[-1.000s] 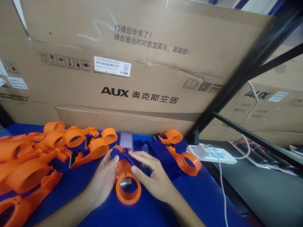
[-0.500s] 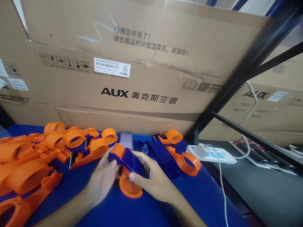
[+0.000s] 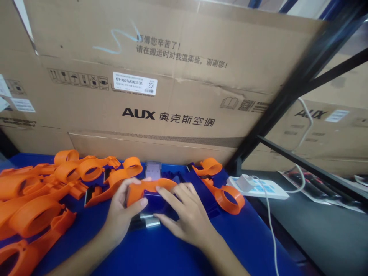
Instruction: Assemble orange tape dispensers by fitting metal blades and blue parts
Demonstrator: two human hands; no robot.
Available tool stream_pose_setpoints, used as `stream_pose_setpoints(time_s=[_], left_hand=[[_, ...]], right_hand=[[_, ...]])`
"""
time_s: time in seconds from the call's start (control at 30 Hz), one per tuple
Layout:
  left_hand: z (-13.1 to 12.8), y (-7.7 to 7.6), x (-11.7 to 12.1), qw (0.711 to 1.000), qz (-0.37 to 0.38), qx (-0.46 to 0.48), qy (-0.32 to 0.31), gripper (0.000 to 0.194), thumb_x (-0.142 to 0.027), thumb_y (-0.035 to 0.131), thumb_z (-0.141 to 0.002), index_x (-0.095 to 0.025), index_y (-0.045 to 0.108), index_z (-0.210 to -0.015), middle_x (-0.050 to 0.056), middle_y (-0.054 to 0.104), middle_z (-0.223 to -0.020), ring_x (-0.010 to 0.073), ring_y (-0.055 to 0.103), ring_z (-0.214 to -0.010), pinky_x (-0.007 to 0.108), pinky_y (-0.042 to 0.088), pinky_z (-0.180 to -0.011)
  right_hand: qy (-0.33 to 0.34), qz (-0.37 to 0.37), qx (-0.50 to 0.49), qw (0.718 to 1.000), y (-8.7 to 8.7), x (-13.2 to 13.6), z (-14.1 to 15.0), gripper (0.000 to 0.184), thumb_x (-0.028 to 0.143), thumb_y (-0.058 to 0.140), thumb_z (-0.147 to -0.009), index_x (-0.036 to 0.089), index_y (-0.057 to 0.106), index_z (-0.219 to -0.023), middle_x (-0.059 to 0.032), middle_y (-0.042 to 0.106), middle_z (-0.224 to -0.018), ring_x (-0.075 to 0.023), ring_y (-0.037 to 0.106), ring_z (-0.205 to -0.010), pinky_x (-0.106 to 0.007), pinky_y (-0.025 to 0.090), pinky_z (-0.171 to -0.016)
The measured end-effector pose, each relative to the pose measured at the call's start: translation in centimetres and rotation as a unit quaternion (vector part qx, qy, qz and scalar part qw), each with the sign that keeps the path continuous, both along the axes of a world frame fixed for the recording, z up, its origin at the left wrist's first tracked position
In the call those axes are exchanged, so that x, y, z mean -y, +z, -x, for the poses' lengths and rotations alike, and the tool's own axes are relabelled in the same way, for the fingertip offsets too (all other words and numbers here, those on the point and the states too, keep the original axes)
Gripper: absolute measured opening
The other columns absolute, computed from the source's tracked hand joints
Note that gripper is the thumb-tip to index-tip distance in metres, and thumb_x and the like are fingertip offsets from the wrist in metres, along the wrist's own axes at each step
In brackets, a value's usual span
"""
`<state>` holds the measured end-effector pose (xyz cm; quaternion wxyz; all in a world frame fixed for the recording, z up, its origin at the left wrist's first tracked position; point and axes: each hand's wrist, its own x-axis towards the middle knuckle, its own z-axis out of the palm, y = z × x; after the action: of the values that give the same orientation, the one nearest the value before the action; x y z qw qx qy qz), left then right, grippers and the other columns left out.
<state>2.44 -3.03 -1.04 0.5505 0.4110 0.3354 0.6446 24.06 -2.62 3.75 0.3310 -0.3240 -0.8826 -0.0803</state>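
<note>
In front of me, an orange plastic tape dispenser (image 3: 138,190) is turned on its side, with a dark blue plastic part (image 3: 153,200) against it. My left hand (image 3: 122,211) is closed round its left end, thumb in front and fingers behind. On the other side my right hand (image 3: 189,216) grips the pieces, with a finger on top and the thumb low at the front. Just below them shows a dark bar with a shiny metal strip (image 3: 151,221); I cannot tell whether it is attached.
Several orange tape dispensers (image 3: 37,216) are heaped at the left. More orange dispensers (image 3: 230,199) and blue parts (image 3: 198,188) lie right of my hands. A phone-like screen (image 3: 153,170) stands behind. A power strip (image 3: 258,186) and rack post (image 3: 276,99) are at the right, a big carton (image 3: 172,84) behind.
The dispenser has been turned over in my hands: its orange side now faces up and the round ring no longer hangs below. My right hand's fingers have shifted over the top.
</note>
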Motion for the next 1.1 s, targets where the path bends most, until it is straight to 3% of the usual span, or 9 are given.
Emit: stream_pose_setpoints(time_s=[0.37,0.53,0.63,0.7,0.83,0.9,0.97,1.1], left_hand=[[0.0,0.8,-0.1,0.999,0.038,0.038,-0.008,0.044,-0.022,0.087,-0.072,-0.026,0.063,-0.109,0.007,0.074,-0.123,0.0288,0.071,-0.108,0.039,0.055,-0.092],[-0.2,1.0,-0.1,0.991,0.039,0.102,-0.077,0.039,-0.037,0.071,-0.089,-0.024,0.064,-0.125,0.009,0.073,-0.121,0.0265,0.071,-0.101,0.039,0.056,-0.088],[0.0,0.8,-0.2,0.982,0.03,0.114,-0.145,0.034,-0.045,0.058,-0.098,-0.022,0.066,-0.122,0.009,0.075,-0.104,0.0234,0.072,-0.084,0.038,0.058,-0.08],[0.1,0.4,-0.4,0.978,0.022,0.095,-0.182,0.037,-0.045,0.059,-0.097,-0.022,0.064,-0.125,0.007,0.074,-0.093,0.0224,0.072,-0.073,0.037,0.059,-0.072],[0.0,-0.4,-0.5,0.976,0.057,0.06,-0.201,0.031,-0.042,0.067,-0.093,-0.017,0.068,-0.111,0.009,0.075,-0.084,0.0229,0.073,-0.066,0.033,0.059,-0.059],[-0.2,-0.5,-0.3,0.978,0.082,0.051,-0.186,0.029,-0.043,0.069,-0.092,-0.014,0.069,-0.096,0.008,0.075,-0.075,0.0204,0.07,-0.058,0.03,0.058,-0.054],[-0.4,-0.3,-0.1,0.98,0.104,0.051,-0.161,0.031,-0.045,0.07,-0.092,-0.014,0.068,-0.09,0.006,0.073,-0.069,0.0176,0.067,-0.052,0.029,0.057,-0.052],[-0.7,0.3,-0.2,0.979,0.165,0.051,-0.111,0.039,-0.053,0.069,-0.091,-0.015,0.067,-0.102,0.006,0.076,-0.073,0.0179,0.069,-0.054,0.027,0.056,-0.052]], right_hand=[[0.003,0.011,-0.008,1.0,-0.3,0.0,0.1,0.054,0.039,0.072,-0.093,0.018,0.058,-0.141,-0.0127,0.07,-0.109,-0.028,0.064,-0.096,-0.047,0.048,-0.083],[-0.007,0.099,-0.108,0.989,0.2,0.2,-0.1,0.061,0.039,0.073,-0.091,0.022,0.055,-0.146,-0.0141,0.065,-0.127,-0.0301,0.064,-0.114,-0.048,0.051,-0.095],[0.013,0.205,-0.21,0.956,0.9,0.0,-0.3,0.039,0.036,0.065,-0.097,0.025,0.065,-0.135,-0.0109,0.065,-0.129,-0.027,0.063,-0.119,-0.042,0.05,-0.102],[0.02,0.289,-0.254,0.923,1.2,-0.3,-0.5,0.027,0.038,0.06,-0.101,0.025,0.071,-0.122,-0.0084,0.069,-0.121,-0.0262,0.065,-0.115,-0.041,0.05,-0.102],[0.022,0.488,-0.277,0.828,1.3,-0.5,-0.6,0.034,0.053,0.054,-0.101,0.024,0.071,-0.106,-0.004,0.071,-0.098,-0.0252,0.068,-0.098,-0.04,0.054,-0.092],[0.033,0.546,-0.281,0.788,1.4,-0.3,-0.5,0.038,0.057,0.053,-0.101,0.024,0.069,-0.109,-0.0033,0.07,-0.101,-0.0252,0.067,-0.101,-0.04,0.053,-0.094],[0.055,0.556,-0.287,0.778,1.7,0.1,-0.5,0.039,0.057,0.051,-0.102,0.026,0.065,-0.12,-0.0039,0.068,-0.114,-0.025,0.063,-0.113,-0.041,0.049,-0.103],[0.106,0.515,-0.299,0.796,2.5,0.7,-0.7,0.049,0.051,0.059,-0.1,0.028,0.05,-0.142,-0.0065,0.057,-0.138,-0.0237,0.056,-0.126,-0.039,0.044,-0.109]])
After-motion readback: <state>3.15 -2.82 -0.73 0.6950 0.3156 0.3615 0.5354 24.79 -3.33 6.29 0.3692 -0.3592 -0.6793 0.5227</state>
